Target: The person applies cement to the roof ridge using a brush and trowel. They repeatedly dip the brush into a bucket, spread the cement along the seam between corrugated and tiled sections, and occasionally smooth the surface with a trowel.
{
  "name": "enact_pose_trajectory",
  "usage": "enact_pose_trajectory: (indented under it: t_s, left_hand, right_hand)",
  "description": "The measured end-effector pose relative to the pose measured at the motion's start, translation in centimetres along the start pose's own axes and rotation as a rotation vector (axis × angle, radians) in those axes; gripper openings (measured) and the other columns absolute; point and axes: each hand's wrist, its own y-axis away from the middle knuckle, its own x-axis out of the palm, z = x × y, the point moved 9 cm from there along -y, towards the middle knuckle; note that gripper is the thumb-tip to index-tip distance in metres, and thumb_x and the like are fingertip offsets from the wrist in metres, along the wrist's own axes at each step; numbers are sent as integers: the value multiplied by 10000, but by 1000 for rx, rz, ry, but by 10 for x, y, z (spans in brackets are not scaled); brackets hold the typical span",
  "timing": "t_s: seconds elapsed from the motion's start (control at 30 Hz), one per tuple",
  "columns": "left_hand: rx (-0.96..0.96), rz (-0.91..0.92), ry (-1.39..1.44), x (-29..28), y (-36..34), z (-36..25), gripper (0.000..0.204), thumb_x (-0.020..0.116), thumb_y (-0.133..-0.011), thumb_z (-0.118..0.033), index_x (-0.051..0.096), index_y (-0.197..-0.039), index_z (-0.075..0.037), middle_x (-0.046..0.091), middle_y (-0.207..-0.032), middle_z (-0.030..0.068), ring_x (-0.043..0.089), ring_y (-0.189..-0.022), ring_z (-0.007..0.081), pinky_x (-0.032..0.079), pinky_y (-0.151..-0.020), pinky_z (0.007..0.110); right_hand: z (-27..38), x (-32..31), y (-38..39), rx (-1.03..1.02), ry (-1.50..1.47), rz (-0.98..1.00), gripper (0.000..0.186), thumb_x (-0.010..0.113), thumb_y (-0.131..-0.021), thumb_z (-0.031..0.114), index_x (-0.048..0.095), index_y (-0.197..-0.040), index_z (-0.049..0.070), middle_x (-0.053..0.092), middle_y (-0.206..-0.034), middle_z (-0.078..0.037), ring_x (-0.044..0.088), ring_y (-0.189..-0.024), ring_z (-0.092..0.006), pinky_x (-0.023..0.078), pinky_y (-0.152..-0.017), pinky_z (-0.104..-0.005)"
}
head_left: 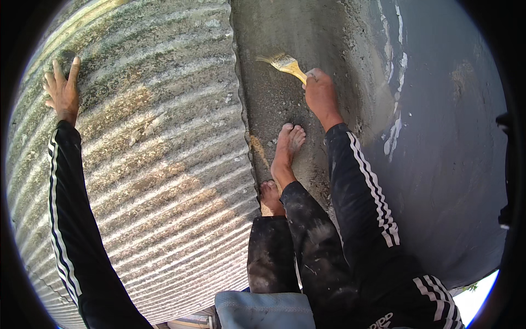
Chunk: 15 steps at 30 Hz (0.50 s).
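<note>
My right hand (321, 97) is closed around the yellow handle of a flat paintbrush (286, 64). The brush's pale bristles point to the left, over the grey concrete strip (285, 33); whether they touch it I cannot tell. Far to the left, my left hand (64, 89) lies with its fingers spread on the weathered corrugated roofing sheet (164, 120), holding nothing.
The sheet's wavy edge (241, 104) runs along the strip's left side. My bare feet (287, 143) stand in the narrow strip among grit and small debris. On the right rises a smooth grey wall (438, 148) with white streaks (395, 109).
</note>
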Motion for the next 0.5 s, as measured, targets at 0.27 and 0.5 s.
enact_pose_trajectory:
  t_s: [0.27,0.5]
  left_hand:
    - [-17,42,153,-69,232,-90,844,261,-1013,-799,161,-1702,-323,89,-1766,160,24,-1632,389,25,-1257,693]
    - [-86,26,176,-64,238,-88,825,279,-1009,-802,201,-1690,-343,136,-1761,132,57,-1628,373,73,-1278,628]
  right_hand:
    - [85,17,-11,-124,517,141,321,607,-982,217,722,-1239,64,729,-1191,-227,686,-1131,-428,535,-975,-510]
    - [114,3,31,-224,638,170,253,625,-958,195,770,-1099,43,740,-1124,-241,708,-1076,-436,559,-942,-507]
